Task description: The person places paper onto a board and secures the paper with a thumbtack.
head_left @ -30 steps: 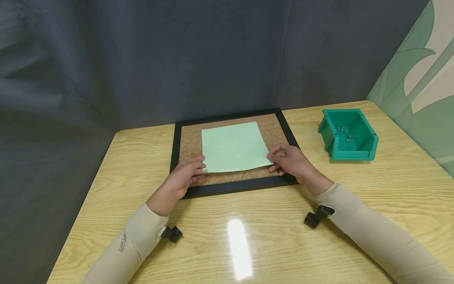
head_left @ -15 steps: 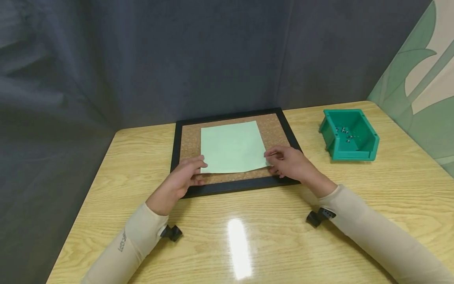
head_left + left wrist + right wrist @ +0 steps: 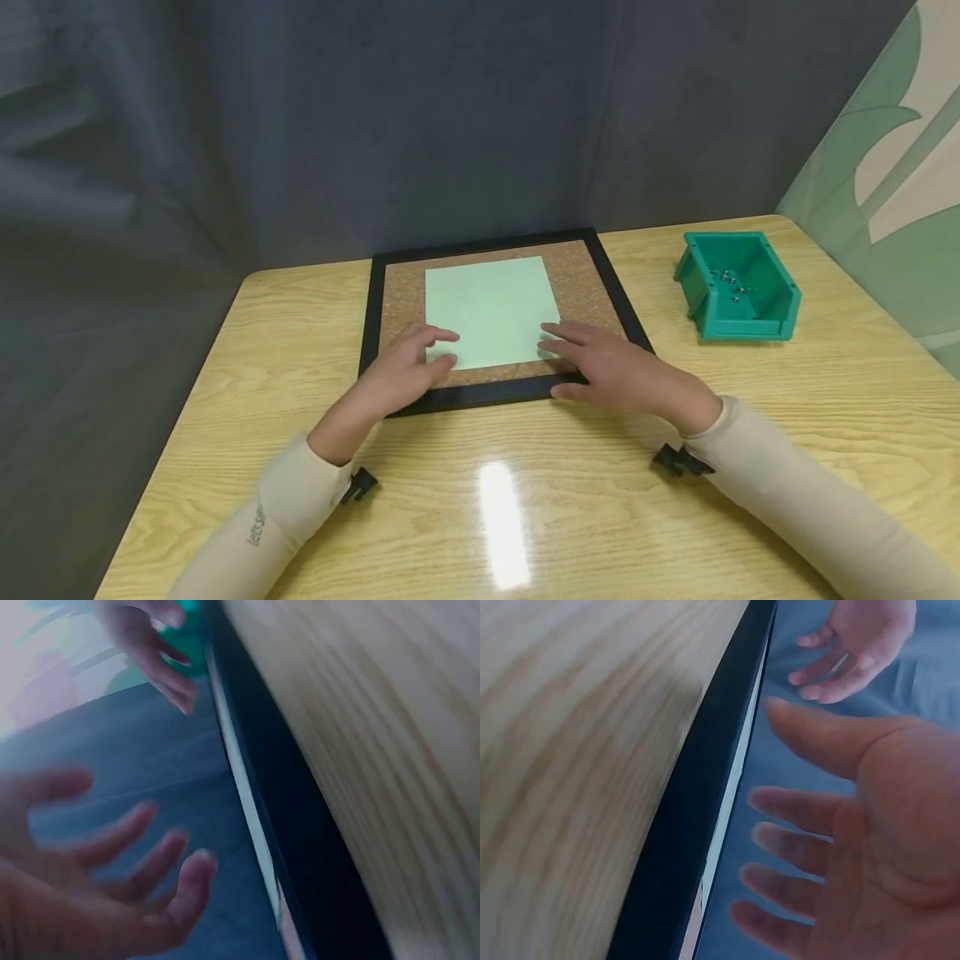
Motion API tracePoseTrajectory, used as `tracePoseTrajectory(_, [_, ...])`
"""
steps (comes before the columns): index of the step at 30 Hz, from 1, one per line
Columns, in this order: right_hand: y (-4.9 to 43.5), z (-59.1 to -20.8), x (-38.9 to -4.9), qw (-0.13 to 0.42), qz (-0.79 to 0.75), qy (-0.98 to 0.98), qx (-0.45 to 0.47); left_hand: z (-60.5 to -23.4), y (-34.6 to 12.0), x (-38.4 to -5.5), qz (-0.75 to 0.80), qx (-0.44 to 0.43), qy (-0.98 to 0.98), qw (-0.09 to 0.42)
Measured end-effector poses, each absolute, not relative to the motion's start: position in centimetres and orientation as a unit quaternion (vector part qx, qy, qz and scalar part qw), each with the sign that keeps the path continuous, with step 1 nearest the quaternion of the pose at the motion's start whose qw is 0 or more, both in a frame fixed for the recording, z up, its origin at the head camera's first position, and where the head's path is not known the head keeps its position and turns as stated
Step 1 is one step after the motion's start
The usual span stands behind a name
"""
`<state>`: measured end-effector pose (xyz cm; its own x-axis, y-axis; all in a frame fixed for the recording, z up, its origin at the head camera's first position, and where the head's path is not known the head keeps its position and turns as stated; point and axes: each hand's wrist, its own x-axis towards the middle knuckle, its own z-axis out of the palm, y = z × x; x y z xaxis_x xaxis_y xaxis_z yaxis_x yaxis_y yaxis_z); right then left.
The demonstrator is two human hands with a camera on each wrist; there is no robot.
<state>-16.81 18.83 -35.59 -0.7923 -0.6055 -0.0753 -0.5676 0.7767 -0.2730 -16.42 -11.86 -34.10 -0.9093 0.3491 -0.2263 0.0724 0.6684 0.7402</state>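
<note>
1. Hovering over the near left corner of the pale green paper (image 3: 491, 300), the left hand (image 3: 393, 382) is seen with its fingers (image 3: 191, 896) apart and slightly bent; in the left wrist view a gap is shown between the fingertips and the sheet.
2. The right hand (image 3: 615, 367) is held over the near right corner with its fingers likewise apart; the thumb is kept well off the others, and a small gap above the board is seen in the right wrist view.
3. The paper is laid flat on the corkboard (image 3: 585, 287), inside its black frame (image 3: 480, 395), and cork is left showing around it.
4. The corkboard is set flat toward the far edge of the wood-grain worktop (image 3: 420, 517).
5. To the right, well apart from the board, a green plastic bin (image 3: 750, 329) is placed; small shiny pieces are scattered on its floor, too small to be identified.
6. Both forearms are covered by beige sleeves (image 3: 817, 500), and a black camera mount (image 3: 681, 461) is worn at each wrist.
7. The far side is closed off by a dark curtain (image 3: 450, 117); at the right a leaf-patterned panel (image 3: 900, 167) is seen.
</note>
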Motion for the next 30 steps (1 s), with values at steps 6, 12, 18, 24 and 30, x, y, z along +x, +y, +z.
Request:
tracePoseTrajectory(6, [18.6, -35.3, -16.1, 0.108, -0.085, 0.938, -0.318, -34.9, -10.7, -15.2, 0.168, 0.240, 0.943, 0.156])
tracePoseTrajectory(12, [18.5, -35.2, -16.0, 0.151, -0.058, 0.937, -0.311, -35.4, -10.2, -14.6, 0.081, 0.248, 0.956, 0.131])
tracePoseTrajectory(18, [18.4, -35.2, -15.9, 0.147, -0.054, 0.938, -0.311, -35.9, -10.1, -14.5, 0.058, 0.259, 0.958, 0.105])
tracePoseTrajectory(24, [18.4, -35.1, -15.7, 0.138, -0.048, 0.937, -0.317, -35.9, -10.0, -14.4, 0.041, 0.268, 0.959, 0.080])
tracePoseTrajectory(30, [18.4, -34.8, -15.6, 0.130, -0.045, 0.937, -0.322, -36.0, -9.9, -14.4, 0.035, 0.274, 0.959, 0.065])
